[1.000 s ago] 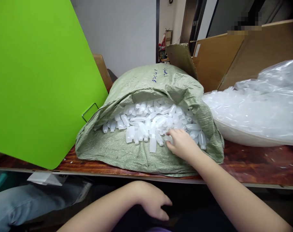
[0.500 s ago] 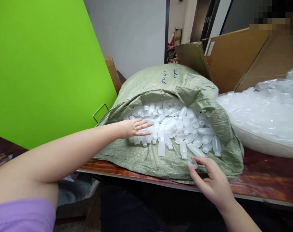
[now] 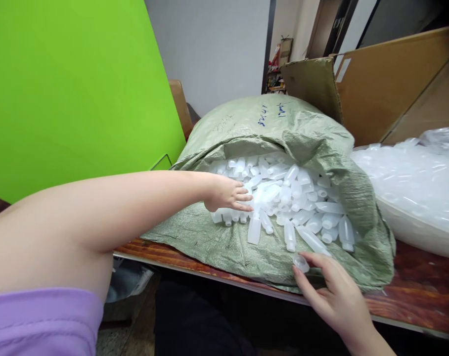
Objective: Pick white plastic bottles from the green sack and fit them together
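My left hand (image 3: 230, 194) reaches palm down over a heap of small translucent white plastic bottles (image 3: 272, 195), its fingers spread and its fingertips over the middle-left of the heap. Whether it touches them I cannot tell. The bottles lie in the mouth of a green woven sack (image 3: 243, 133). In front of the heap, near the sack's front edge, my right hand (image 3: 336, 291) pinches a small clear plastic cap (image 3: 301, 263) between thumb and index finger. A single bottle (image 3: 290, 236) lies just beyond the cap.
A bright green panel (image 3: 72, 89) stands on the left. To the right, a large white container (image 3: 413, 225) is heaped with clear plastic pieces, with an open cardboard box (image 3: 391, 79) behind it. The sack rests on a reddish-brown wooden table (image 3: 421, 282).
My left hand has moved rightward across the bottles, fingers still spread. My right hand still holds the cap. The whole view has shifted, with the sack now slightly further right.
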`<move>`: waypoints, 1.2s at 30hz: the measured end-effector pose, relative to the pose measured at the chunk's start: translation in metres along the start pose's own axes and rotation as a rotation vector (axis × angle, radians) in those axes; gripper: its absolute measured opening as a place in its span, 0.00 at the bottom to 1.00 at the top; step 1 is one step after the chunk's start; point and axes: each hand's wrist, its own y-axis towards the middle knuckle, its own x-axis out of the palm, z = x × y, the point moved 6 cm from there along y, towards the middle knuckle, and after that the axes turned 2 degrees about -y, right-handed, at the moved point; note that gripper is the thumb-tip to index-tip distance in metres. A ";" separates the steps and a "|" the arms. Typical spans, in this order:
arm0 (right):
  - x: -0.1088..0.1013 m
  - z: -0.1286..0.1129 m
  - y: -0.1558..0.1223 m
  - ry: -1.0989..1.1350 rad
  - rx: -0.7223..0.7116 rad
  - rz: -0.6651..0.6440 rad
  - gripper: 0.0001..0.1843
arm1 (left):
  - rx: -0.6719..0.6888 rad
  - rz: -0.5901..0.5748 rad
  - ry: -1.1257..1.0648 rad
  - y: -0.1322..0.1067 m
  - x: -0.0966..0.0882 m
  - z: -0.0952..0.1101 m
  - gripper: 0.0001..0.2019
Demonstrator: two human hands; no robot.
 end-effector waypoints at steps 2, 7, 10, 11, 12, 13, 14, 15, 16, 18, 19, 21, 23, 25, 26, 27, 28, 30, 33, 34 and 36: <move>0.000 0.000 0.000 -0.008 0.001 -0.003 0.12 | -0.003 -0.001 -0.010 0.009 0.001 0.001 0.48; -0.001 0.001 -0.001 -0.007 0.009 0.001 0.12 | 0.071 0.015 0.073 0.020 0.007 0.001 0.51; -0.001 0.000 0.000 -0.014 0.008 -0.001 0.12 | 0.084 0.051 0.084 0.017 0.008 -0.005 0.54; 0.000 0.000 0.000 -0.015 0.007 -0.002 0.12 | 0.081 0.063 0.068 0.015 0.007 -0.008 0.55; 0.000 0.000 0.000 -0.014 0.009 -0.004 0.12 | 0.079 0.070 0.048 0.012 0.006 -0.012 0.55; 0.000 0.000 0.001 -0.011 0.010 -0.006 0.12 | 0.075 0.070 0.029 0.009 0.005 -0.015 0.55; 0.001 0.000 0.001 -0.007 0.010 -0.008 0.12 | 0.069 0.064 0.011 0.006 0.004 -0.018 0.55; 0.001 0.000 0.001 -0.005 0.009 -0.011 0.12 | 0.061 0.056 -0.006 0.003 0.005 -0.020 0.54; 0.001 0.000 0.000 -0.004 0.009 -0.011 0.12 | 0.049 0.045 -0.018 0.001 0.005 -0.022 0.54; 0.001 0.001 0.000 -0.006 0.008 -0.010 0.12 | 0.004 0.007 -0.018 -0.002 0.010 -0.025 0.52; 0.001 0.001 -0.001 -0.007 0.007 -0.006 0.13 | -0.026 -0.015 -0.013 -0.002 0.013 -0.027 0.51; 0.001 0.002 -0.001 -0.007 0.009 -0.002 0.13 | -0.066 -0.025 0.004 -0.001 0.020 -0.027 0.49; 0.002 0.002 -0.002 -0.006 0.005 -0.007 0.12 | -0.058 0.025 0.033 0.001 0.023 -0.024 0.46; 0.003 0.002 -0.001 -0.007 0.003 -0.016 0.12 | -0.015 0.099 0.077 0.003 0.023 -0.020 0.44; 0.003 0.002 -0.001 -0.007 0.002 -0.019 0.12 | 0.006 0.127 0.093 0.004 0.023 -0.018 0.43; 0.003 0.001 -0.001 -0.007 0.001 -0.020 0.12 | 0.022 0.147 0.100 0.004 0.023 -0.017 0.42; 0.002 0.001 0.000 -0.008 0.003 -0.018 0.12 | 0.032 0.164 0.097 0.004 0.022 -0.017 0.41; 0.003 0.001 0.000 -0.015 0.007 -0.018 0.12 | 0.032 0.197 0.071 0.001 0.020 -0.017 0.40; 0.004 0.001 -0.001 -0.026 0.012 -0.027 0.13 | 0.018 0.226 -0.010 -0.005 0.021 -0.015 0.35; 0.005 0.002 -0.001 -0.027 0.017 -0.032 0.13 | 0.017 0.221 -0.043 -0.008 0.023 -0.014 0.33; 0.005 0.003 -0.001 -0.023 0.024 -0.031 0.13 | 0.007 0.197 -0.099 -0.012 0.030 -0.011 0.31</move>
